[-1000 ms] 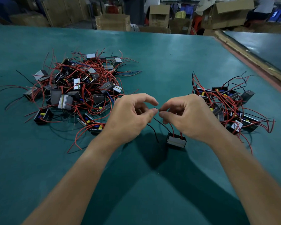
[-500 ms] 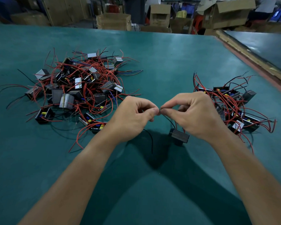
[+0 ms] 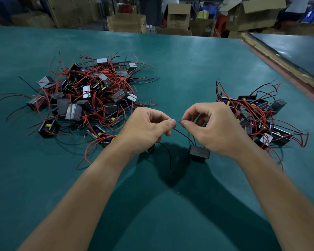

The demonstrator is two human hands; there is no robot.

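Head view: left hand [image 3: 145,128], right hand [image 3: 215,128] fingers [image 3: 170,122] pinch thin black wire [image 3: 184,135]; dark boxy module [image 3: 198,153] below.

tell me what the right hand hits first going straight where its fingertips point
Most likely the fingertips of the left hand: the right hand points straight at them, with only a short wire end, pinched by both, spanning the small gap.

No text, label or number is legible.
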